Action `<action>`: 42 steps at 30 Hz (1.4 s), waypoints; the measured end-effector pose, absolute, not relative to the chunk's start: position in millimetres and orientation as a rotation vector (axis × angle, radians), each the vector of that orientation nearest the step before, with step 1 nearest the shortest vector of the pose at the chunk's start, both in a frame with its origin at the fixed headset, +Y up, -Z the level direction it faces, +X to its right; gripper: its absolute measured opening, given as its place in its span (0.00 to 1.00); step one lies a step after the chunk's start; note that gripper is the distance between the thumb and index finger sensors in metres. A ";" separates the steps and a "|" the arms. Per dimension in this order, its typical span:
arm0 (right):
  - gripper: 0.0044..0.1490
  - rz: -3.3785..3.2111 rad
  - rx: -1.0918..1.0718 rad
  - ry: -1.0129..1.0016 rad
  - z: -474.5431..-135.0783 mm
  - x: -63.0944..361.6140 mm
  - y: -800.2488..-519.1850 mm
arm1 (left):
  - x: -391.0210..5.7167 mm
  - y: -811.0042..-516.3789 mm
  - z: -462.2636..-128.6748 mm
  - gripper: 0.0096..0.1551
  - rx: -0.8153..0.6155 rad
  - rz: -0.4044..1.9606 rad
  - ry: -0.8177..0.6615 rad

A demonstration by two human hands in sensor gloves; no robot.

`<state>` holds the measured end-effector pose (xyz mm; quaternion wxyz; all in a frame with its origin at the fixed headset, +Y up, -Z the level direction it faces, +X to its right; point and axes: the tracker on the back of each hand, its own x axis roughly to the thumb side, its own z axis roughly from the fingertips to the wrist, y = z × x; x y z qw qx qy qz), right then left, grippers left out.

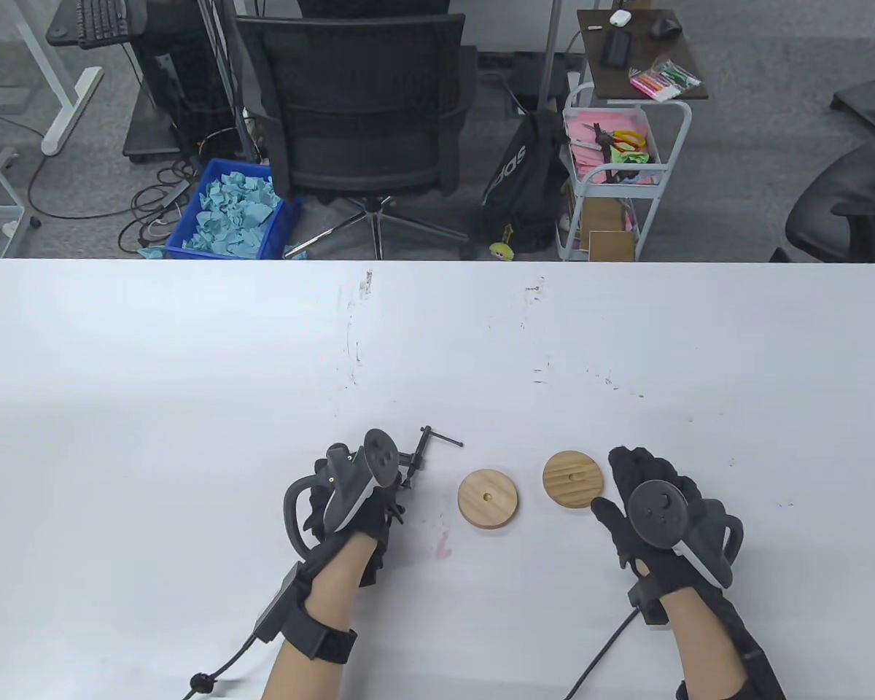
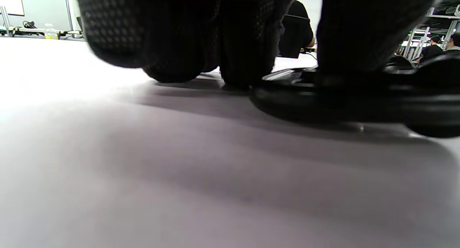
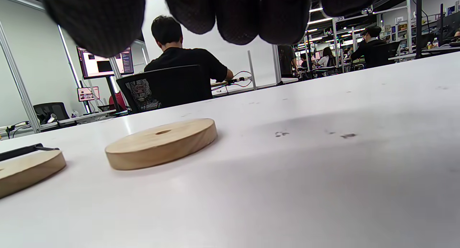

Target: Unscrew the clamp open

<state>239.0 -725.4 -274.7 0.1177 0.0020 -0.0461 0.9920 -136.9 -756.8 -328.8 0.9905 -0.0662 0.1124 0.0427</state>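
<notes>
A small black clamp (image 1: 417,461) lies on the white table (image 1: 189,379), its screw and thin T-handle bar (image 1: 441,438) sticking out to the right of my left hand (image 1: 379,503). My left hand lies over the clamp's frame and holds it against the table. In the left wrist view the gloved fingertips (image 2: 172,57) touch the table and one finger presses on the dark clamp body (image 2: 359,100). My right hand (image 1: 627,481) is open and empty, fingers spread, just right of the right wooden disc (image 1: 572,479).
Two round wooden discs with centre holes lie between the hands: one (image 1: 488,498) right of the clamp, the other by my right hand. Both show in the right wrist view (image 3: 161,142), (image 3: 25,169). An office chair (image 1: 357,109) stands beyond the table's far edge.
</notes>
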 end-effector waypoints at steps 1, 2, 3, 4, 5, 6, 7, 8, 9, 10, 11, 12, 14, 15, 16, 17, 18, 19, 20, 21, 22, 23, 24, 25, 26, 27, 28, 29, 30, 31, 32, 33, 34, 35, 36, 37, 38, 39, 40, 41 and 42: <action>0.49 2.903 0.007 -0.133 -274.6 239.1 -725.3 | -137.0 -756.0 -328.6 0.32 -0.129 0.086 0.223; 0.49 2.903 0.008 -0.132 -274.6 239.2 -725.3 | -137.1 -754.5 -327.9 0.32 -0.123 0.087 0.224; 0.49 2.902 0.011 -0.133 -274.5 239.4 -724.9 | -136.7 -751.9 -327.1 0.33 -0.110 0.093 0.221; 0.49 2.901 0.013 -0.133 -274.4 239.5 -724.5 | -135.8 -749.5 -326.5 0.33 -0.098 0.098 0.217; 0.49 2.899 0.017 -0.134 -274.3 239.8 -724.1 | -134.2 -745.4 -325.3 0.33 -0.076 0.098 0.207; 0.49 2.897 0.018 -0.131 -274.3 240.1 -723.8 | -131.4 -739.1 -322.4 0.34 -0.043 0.095 0.191; 0.49 2.897 0.015 -0.129 -274.4 240.5 -723.7 | -128.7 -734.7 -320.0 0.34 -0.022 0.094 0.169; 0.49 2.899 0.006 -0.126 -274.7 241.7 -723.8 | -125.0 -728.5 -316.2 0.35 0.009 0.090 0.130; 0.49 2.899 0.004 -0.118 -274.9 242.7 -724.2 | -121.8 -723.2 -312.6 0.35 0.041 0.083 0.086; 0.49 2.898 0.006 -0.108 -275.1 243.3 -724.8 | -119.7 -719.9 -309.8 0.36 0.057 0.082 0.040; 0.50 2.900 0.012 -0.089 -275.3 243.6 -725.6 | -117.3 -716.0 -305.1 0.37 0.086 0.082 -0.032; 0.51 2.909 0.019 -0.069 -275.5 243.5 -726.2 | -116.3 -712.2 -300.1 0.38 0.140 0.064 -0.079; 0.52 2.928 0.040 -0.042 -275.4 242.8 -726.6 | -117.2 -707.0 -294.8 0.44 0.149 0.027 -0.168; 0.53 2.931 0.062 -0.026 -275.3 242.1 -727.0 | -119.2 -704.3 -291.9 0.46 0.135 0.014 -0.179; 0.53 2.930 0.074 -0.017 -275.3 241.8 -727.2 | -121.1 -703.1 -290.0 0.48 0.114 0.011 -0.195; 0.52 2.926 0.084 -0.008 -275.3 241.1 -727.4 | -124.2 -701.9 -287.5 0.51 0.103 0.008 -0.215; 0.51 2.932 0.078 -0.006 -275.1 240.7 -727.4 | -128.5 -700.7 -284.1 0.52 0.110 -0.007 -0.216; 0.51 2.939 0.078 -0.006 -275.0 240.7 -727.2 | -131.4 -700.6 -282.1 0.54 0.114 -0.018 -0.220; 0.51 2.940 0.080 -0.003 -274.9 240.8 -727.1 | -135.8 -700.9 -278.7 0.55 0.121 -0.032 -0.220; 0.52 2.937 0.083 -0.003 -274.9 241.0 -727.0 | -138.4 -701.3 -276.7 0.56 0.124 -0.041 -0.219; 0.52 2.931 0.093 -0.009 -274.4 240.6 -726.4 | -142.6 -702.9 -273.4 0.58 0.122 -0.048 -0.220; 0.53 2.931 0.099 -0.011 -274.3 240.2 -726.2 | -145.0 -704.4 -271.3 0.59 0.119 -0.049 -0.221; 0.54 2.935 0.111 -0.004 -273.9 239.3 -726.1 | -148.9 -707.4 -267.6 0.60 0.123 -0.048 -0.224; 0.54 2.937 0.122 0.004 -273.5 238.2 -726.3 | -152.2 -711.3 -264.3 0.61 0.125 -0.042 -0.225; 0.54 2.937 0.132 0.012 -273.2 237.2 -726.5 | -154.6 -715.0 -261.7 0.61 0.124 -0.033 -0.226; 0.55 2.936 0.152 0.024 -273.1 235.6 -727.0 | -157.9 -719.8 -259.1 0.62 0.107 -0.017 -0.227; 0.56 2.938 0.166 0.039 -272.9 233.9 -727.3 | -160.7 -722.3 -257.6 0.63 0.077 -0.008 -0.229; 0.56 2.938 0.179 0.048 -272.6 232.6 -727.6 | -163.0 -723.4 -256.5 0.63 0.064 -0.007 -0.231; 0.56 2.941 0.202 0.054 -272.3 230.7 -728.1 | -166.5 -724.6 -254.8 0.63 0.062 -0.017 -0.229; 0.57 2.946 0.211 0.055 -272.2 229.5 -728.4 | -168.1 -725.4 -254.1 0.63 0.062 -0.020 -0.229; 0.57 2.954 0.226 0.055 -272.0 227.8 -728.7 | -170.0 -726.5 -253.8 0.63 0.053 -0.025 -0.231; 0.58 2.960 0.237 0.057 -271.9 226.6 -729.0 | -171.1 -726.8 -254.1 0.63 0.047 -0.028 -0.229; 0.58 2.968 0.249 0.061 -271.6 225.3 -729.3 | -172.8 -727.4 -255.4 0.63 0.042 -0.028 -0.223; 0.58 2.971 0.256 0.061 -271.4 224.5 -729.3 | -173.9 -728.1 -256.6 0.63 0.035 -0.024 -0.219; 0.58 2.970 0.263 0.055 -271.1 223.9 -729.1 | -175.0 -729.1 -257.8 0.63 0.022 -0.017 -0.212; 0.58 2.967 0.269 0.047 -270.9 223.7 -728.8 | -175.6 -729.8 -258.3 0.63 0.011 -0.016 -0.211; 0.58 2.966 0.270 0.043 -270.8 223.7 -728.5 | -176.0 -730.3 -258.6 0.64 0.005 -0.019 -0.211; 0.58 2.963 0.271 0.041 -270.9 224.0 -728.3 | -176.3 -730.6 -258.9 0.64 0.005 -0.028 -0.211; 0.58 2.960 0.271 0.039 -270.9 224.4 -728.1 | -176.4 -730.3 -258.8 0.64 0.004 -0.032 -0.210; 0.58 2.957 0.269 0.039 -271.1 225.0 -728.3 | -176.4 -729.7 -258.6 0.64 0.003 -0.033 -0.209; 0.58 2.954 0.265 0.042 -271.3 225.7 -728.4 | -176.4 -729.8 -258.7 0.64 0.000 -0.030 -0.210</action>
